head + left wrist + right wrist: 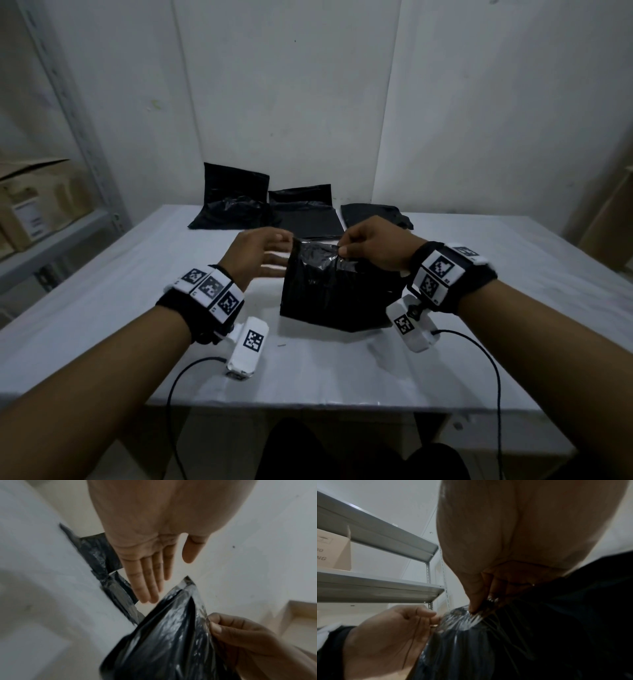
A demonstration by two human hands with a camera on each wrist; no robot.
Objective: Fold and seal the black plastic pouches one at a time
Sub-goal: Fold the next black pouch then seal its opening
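Right hand (373,248) pinching crinkled black plastic pouch (334,291) mouth | left hand (263,257) hovering flat, unclenched, beside it | step: folding flap; next likely needing left-hand pressing.

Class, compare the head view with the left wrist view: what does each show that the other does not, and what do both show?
Head view only: both wrist bands, a shelf with a cardboard box at the left, and three dark items lined up at the far table edge.

Left wrist view only: the left hand's palm side, fingers straight, just short of the pouch top.

Both: the right hand pinching the top of the pouch, the left hand open beside it, other black pouches behind, and the white table.
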